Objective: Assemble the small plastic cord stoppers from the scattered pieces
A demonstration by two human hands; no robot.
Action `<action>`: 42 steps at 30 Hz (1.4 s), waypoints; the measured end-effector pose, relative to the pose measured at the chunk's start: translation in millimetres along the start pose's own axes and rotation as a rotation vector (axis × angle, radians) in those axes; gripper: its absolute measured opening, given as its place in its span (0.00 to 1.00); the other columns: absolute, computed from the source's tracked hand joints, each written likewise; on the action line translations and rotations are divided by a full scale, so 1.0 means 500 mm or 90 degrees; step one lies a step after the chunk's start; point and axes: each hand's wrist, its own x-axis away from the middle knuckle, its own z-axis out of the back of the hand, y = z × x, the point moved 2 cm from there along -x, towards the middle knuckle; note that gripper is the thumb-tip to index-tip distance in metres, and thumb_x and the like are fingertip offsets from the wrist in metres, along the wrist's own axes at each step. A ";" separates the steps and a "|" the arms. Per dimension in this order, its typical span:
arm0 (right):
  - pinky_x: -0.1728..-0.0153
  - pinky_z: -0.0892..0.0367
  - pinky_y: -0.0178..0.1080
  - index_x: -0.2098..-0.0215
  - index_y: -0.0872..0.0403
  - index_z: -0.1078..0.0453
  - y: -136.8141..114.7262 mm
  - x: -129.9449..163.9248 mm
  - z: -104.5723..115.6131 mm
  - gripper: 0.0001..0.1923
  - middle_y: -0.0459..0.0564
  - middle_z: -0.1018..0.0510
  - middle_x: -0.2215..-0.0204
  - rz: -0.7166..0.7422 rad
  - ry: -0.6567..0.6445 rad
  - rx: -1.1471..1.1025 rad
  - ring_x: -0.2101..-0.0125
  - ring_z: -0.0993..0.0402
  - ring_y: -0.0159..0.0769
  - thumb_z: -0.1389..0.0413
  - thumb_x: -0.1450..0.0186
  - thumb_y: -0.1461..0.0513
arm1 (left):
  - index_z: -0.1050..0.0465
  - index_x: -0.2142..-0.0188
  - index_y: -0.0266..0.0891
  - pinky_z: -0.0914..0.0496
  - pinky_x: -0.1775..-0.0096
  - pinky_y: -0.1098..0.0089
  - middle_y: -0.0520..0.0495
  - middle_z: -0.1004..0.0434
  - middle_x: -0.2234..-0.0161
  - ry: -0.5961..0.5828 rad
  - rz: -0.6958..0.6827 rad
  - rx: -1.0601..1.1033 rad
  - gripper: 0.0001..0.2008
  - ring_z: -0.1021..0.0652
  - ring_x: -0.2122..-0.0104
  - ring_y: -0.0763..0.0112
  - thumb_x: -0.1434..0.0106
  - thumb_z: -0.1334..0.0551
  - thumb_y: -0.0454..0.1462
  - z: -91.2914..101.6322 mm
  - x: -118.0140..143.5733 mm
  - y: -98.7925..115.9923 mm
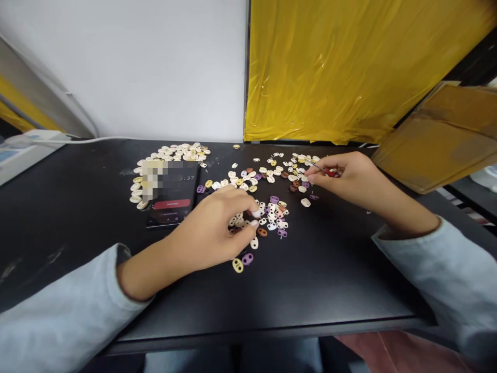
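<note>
Many small bead-like pieces in white, yellow, purple and brown (272, 207) lie scattered on a black table (330, 280). My left hand (217, 228) rests palm down on the table, its fingertips touching pieces in the middle cluster. My right hand (345, 176) pinches a thin metal tool with a red handle (324, 170), its tip pointing left over pieces at the far right. A separate heap of mostly cream pieces (171, 153) lies at the back left.
A phone (173, 194) with a lit screen lies flat left of my left hand. Yellow plastic sheeting (349, 67) hangs behind the table. A cardboard box (438, 134) leans in at the right. A white cable (97, 140) runs along the back left.
</note>
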 end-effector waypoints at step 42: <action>0.68 0.34 0.36 0.66 0.54 0.28 -0.141 0.060 -0.091 0.03 0.46 0.23 0.71 0.159 -0.092 -0.347 0.71 0.29 0.32 0.42 0.34 0.63 | 0.24 0.67 0.35 0.30 0.64 0.70 0.48 0.21 0.69 0.076 0.212 0.509 0.07 0.23 0.68 0.70 0.39 0.32 0.39 -0.011 -0.008 0.000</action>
